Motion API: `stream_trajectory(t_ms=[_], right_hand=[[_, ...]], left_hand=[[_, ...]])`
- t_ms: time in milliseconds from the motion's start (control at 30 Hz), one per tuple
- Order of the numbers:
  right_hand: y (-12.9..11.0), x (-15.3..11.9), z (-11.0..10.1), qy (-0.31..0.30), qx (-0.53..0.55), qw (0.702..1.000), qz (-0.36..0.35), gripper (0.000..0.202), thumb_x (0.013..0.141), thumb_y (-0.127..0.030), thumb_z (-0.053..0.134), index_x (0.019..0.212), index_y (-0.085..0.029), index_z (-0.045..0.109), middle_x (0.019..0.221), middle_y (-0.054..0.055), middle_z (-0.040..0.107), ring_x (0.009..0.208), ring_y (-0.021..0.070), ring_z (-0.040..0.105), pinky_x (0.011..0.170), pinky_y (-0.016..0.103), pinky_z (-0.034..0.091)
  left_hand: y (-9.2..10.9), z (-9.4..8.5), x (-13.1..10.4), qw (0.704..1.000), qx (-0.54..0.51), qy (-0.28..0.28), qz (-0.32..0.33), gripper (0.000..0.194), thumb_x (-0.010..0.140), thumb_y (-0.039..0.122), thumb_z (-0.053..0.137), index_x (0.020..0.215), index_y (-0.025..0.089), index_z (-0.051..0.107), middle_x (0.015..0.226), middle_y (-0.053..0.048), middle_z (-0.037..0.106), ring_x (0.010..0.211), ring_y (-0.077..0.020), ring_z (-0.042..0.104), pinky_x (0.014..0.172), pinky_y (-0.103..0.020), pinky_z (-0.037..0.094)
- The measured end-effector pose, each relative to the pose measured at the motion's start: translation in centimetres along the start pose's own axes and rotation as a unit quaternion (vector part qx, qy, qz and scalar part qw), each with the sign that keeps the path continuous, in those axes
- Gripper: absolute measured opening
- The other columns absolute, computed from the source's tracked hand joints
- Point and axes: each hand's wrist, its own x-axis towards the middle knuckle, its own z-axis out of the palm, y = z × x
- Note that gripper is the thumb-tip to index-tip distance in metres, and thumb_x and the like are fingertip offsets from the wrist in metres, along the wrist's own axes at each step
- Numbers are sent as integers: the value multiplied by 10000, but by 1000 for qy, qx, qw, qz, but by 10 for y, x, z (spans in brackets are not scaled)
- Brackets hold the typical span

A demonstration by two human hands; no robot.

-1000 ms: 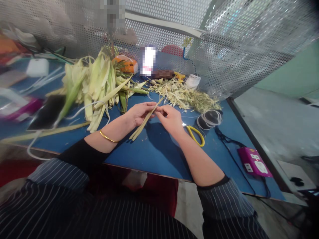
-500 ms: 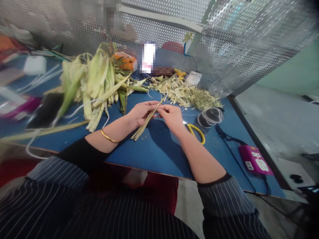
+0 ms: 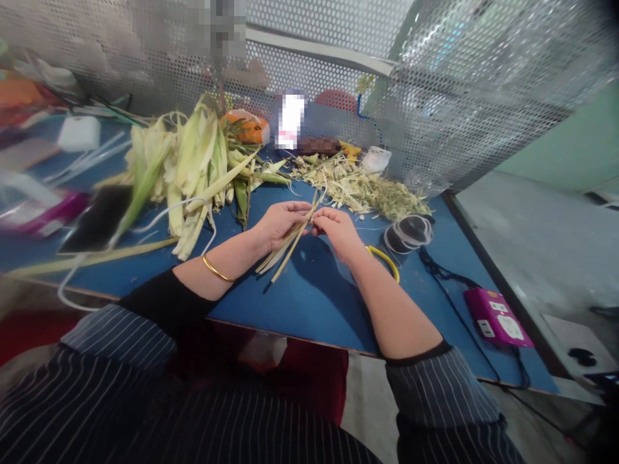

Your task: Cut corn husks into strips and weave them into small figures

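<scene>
Above the blue table [image 3: 300, 309], my left hand [image 3: 280, 225] is closed on a small bunch of narrow corn husk strips [image 3: 283, 258]. The strips slant down toward me, their lower ends fanned apart, and their upper tips poke out between my hands. My right hand [image 3: 336, 232] pinches the bunch near its upper part, thumb and forefinger together. Exactly what lies between those fingertips is too small to make out. Yellow-handled scissors [image 3: 387, 261] lie beside my right wrist, partly covered by the forearm. A spool wound with pale cord [image 3: 409, 233] is further right.
A big heap of corn husks [image 3: 191, 161] lies at the left, a pile of shredded husk [image 3: 358, 183] at the back. A bright phone screen [image 3: 291, 119] stands by the perforated metal panel [image 3: 309, 58]. A purple power strip [image 3: 498, 316] with black cable sits at the right edge.
The strips have spread: one now hangs apart from the others at the lower end. My hands stay together on the bunch. The whole view has shifted slightly.
</scene>
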Motion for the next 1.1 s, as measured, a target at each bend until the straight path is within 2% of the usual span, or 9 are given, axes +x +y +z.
stream_trajectory(t_ms=[167,267,367,467,600,733,933,1033,1100], right_hand=[[-7,0,-2,-28,127,991,41,76,619,-241,581,576,-195,536,548,-45,505,521,99,484,570,257,421],[-9,-1,-3,-44,146,986,64,91,603,-238,586,552,-192,526,573,-37,522,538,100,490,574,256,428],[-8,-2,-3,-55,148,985,68,143,607,-253,592,523,-197,491,565,-37,505,546,104,489,582,262,442],[-6,-1,-3,-60,150,984,69,130,611,-242,588,540,-199,487,544,-46,486,536,106,488,576,262,441],[-6,-1,-2,-70,144,984,81,122,594,-236,596,536,-197,496,514,-57,458,516,99,479,567,257,437],[-6,0,-2,-66,128,988,63,87,610,-246,610,588,-188,549,527,-60,473,515,88,476,567,249,424],[1,5,-8,-12,23,999,20,191,659,-272,611,826,-190,568,544,-70,543,526,108,530,589,263,431],[6,9,-14,1,-108,994,-6,227,699,-251,587,920,-203,573,549,-72,544,537,136,562,594,280,426],[7,10,-17,-18,-229,973,-33,163,715,-232,590,875,-210,614,576,-48,574,544,141,548,587,283,395]], left_hand=[[-6,-3,3,997,55,-10,53,369,676,-13,629,1009,143,603,791,-16,667,569,-101,613,500,-222,495],[-8,-2,0,988,121,-4,98,360,671,36,668,1007,145,602,848,-22,640,597,-96,607,507,-216,502],[-9,0,-5,981,157,26,106,403,669,83,690,1037,174,553,909,-16,607,598,-98,606,501,-235,518],[-11,0,-5,977,176,13,121,317,696,130,675,983,185,552,898,-8,606,595,-95,607,502,-230,520],[-15,-3,-1,967,212,-16,139,194,716,122,624,906,151,646,831,-21,662,602,-91,611,525,-200,503],[-18,-5,3,964,220,2,147,94,709,133,648,787,118,699,706,-33,698,614,-101,631,600,-199,507],[-22,-8,9,980,175,45,83,82,710,197,701,745,123,694,613,-29,672,547,-126,640,569,-242,523],[-24,-12,13,974,199,53,98,131,723,262,702,759,136,699,616,-35,674,574,-154,658,560,-257,522],[-25,-15,15,960,243,62,127,148,729,288,690,765,144,707,631,-41,683,604,-165,662,566,-253,507]])
